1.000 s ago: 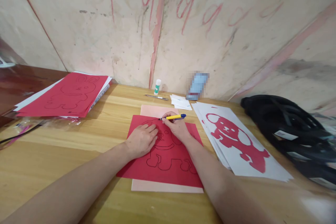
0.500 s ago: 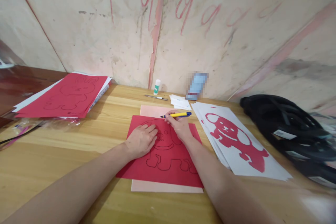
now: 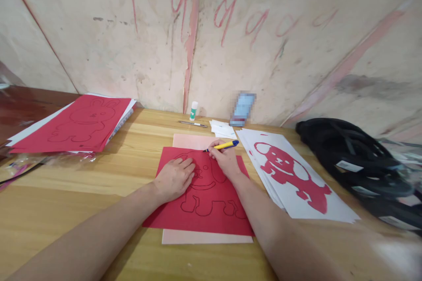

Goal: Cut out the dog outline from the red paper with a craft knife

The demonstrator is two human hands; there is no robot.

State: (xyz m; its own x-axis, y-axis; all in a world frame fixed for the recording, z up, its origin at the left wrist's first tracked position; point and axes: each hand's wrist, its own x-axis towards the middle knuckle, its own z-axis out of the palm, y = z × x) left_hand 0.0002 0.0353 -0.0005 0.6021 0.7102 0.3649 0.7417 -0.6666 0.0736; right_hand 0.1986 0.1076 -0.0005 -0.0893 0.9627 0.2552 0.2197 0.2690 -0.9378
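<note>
In the head view a sheet of red paper (image 3: 211, 224) lies in front of me, with a dog outlined on it in dark lines. My left hand (image 3: 174, 178) rests flat on its left part, fingers stretched, covering some of the drawing. Between the fingers of my right hand (image 3: 224, 158) is a yellow pen (image 3: 227, 145) with blue ends. Its tip points left and meets the sheet's upper edge, near the top of the dog's head; I cannot tell whether it touches. A pale pink board (image 3: 207, 237) shows beneath the red paper.
White sheets (image 3: 306, 149) with a red cut-out animal lie to the right, beside a black bag-like thing (image 3: 329, 153). Red paper (image 3: 89, 118) with a rabbit outline tops a stack at left. Behind are a glue stick (image 3: 194, 110), another pen (image 3: 194, 124), paper scraps (image 3: 224, 130) and a phone-like blurred object (image 3: 243, 109).
The whole view has shifted slightly, so most things appear a little further left. My right hand still grips the pen near the same spot, and my left hand stays flat on the paper.
</note>
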